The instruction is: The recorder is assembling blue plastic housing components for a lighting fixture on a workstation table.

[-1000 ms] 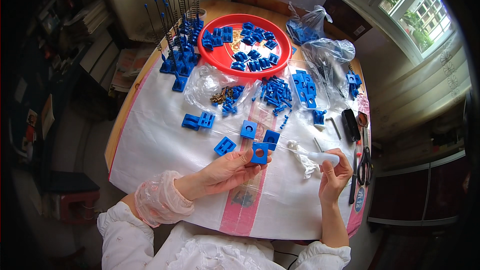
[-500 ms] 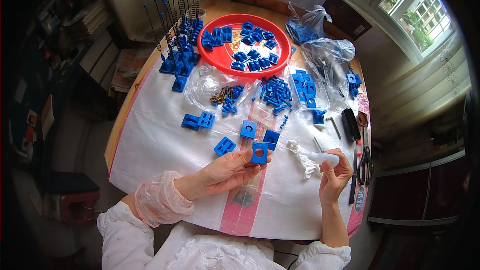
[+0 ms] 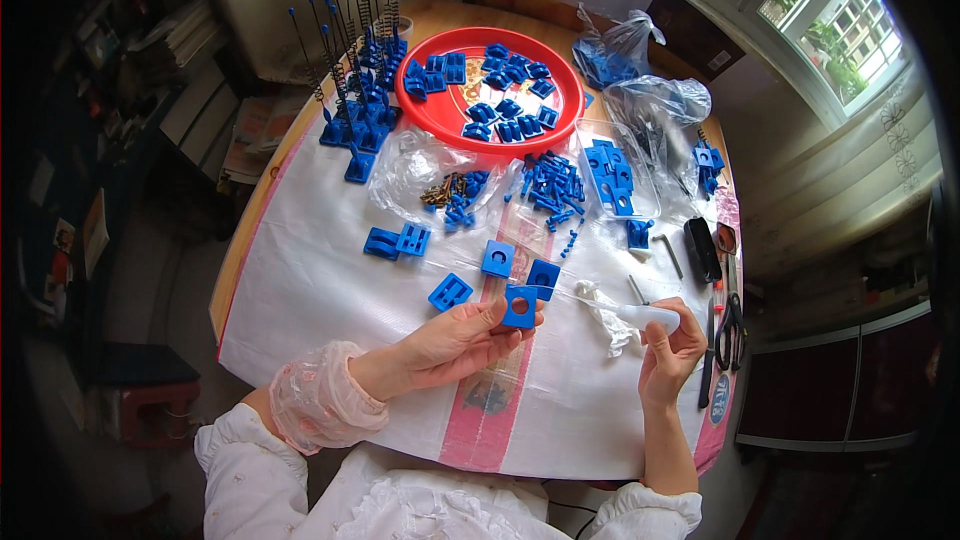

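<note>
A blue square block with a round hole point(image 3: 519, 306) sits just below the middle of the surface point(image 3: 330, 290), pinched between the fingers of the left hand point(image 3: 452, 340). At three o'clock from it the right hand point(image 3: 668, 352) has its fingers closed around a small white tube point(image 3: 645, 316). Three loose blue blocks point(image 3: 497, 259) lie near at twelve o'clock; farther that way stands a red tray point(image 3: 440, 118) of blue parts
</note>
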Available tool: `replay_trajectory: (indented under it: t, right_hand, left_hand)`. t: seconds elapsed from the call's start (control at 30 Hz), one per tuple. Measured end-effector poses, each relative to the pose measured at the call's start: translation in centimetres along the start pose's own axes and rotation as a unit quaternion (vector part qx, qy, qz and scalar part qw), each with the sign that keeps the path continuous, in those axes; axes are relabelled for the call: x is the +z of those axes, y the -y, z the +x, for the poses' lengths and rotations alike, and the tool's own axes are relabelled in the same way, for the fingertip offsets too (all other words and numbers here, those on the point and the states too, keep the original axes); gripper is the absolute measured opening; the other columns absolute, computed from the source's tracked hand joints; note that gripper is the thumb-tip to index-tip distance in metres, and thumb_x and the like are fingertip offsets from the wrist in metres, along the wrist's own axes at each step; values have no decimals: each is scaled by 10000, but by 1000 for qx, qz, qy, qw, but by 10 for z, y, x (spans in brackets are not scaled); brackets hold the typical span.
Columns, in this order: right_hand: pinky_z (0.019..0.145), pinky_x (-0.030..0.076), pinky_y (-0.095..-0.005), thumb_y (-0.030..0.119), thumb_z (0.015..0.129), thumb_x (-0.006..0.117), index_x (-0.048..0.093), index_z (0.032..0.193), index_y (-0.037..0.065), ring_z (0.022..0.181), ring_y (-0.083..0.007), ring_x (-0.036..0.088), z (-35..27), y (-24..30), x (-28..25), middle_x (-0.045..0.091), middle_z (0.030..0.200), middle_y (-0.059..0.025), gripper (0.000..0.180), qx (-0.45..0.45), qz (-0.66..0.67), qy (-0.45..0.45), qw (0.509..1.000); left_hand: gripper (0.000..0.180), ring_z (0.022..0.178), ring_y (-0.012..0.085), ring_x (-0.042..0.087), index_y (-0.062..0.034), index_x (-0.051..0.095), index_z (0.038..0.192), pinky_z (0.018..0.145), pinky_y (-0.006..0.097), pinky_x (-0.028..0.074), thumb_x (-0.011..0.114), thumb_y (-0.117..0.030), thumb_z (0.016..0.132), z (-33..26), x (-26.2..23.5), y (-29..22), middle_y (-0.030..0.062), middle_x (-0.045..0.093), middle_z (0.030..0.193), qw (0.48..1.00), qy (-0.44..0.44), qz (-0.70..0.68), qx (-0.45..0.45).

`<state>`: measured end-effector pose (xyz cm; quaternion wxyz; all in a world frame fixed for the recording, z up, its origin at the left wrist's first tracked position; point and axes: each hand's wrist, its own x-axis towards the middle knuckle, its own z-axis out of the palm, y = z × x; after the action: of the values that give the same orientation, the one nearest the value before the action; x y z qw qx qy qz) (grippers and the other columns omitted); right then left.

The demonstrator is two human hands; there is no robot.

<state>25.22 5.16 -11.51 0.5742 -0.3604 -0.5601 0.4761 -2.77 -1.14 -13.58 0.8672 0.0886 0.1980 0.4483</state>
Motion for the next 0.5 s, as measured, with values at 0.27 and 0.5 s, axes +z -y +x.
replay_trajectory:
  t: [0.27,0.5]
  right_hand:
    - [602,377,-218,19,823,745,652,955,-43,697,-88,511,0,1,3,594,888,-59,173,3,6,-3,1000]
    - [604,373,-217,19,825,745,651,955,-42,700,-85,506,0,-1,1,590,883,-54,172,4,3,-1,1000]
  left_hand:
    - [432,1119,106,593,-16,497,1365,954,185,543,517,-272,1018,-1,3,0,79,593,1256,1000,-1,-5,-3]
    - [426,1118,105,594,-18,501,1361,953,187,543,523,-267,1016,-1,3,-1,78,595,1253,1000,-7,-6,-4]
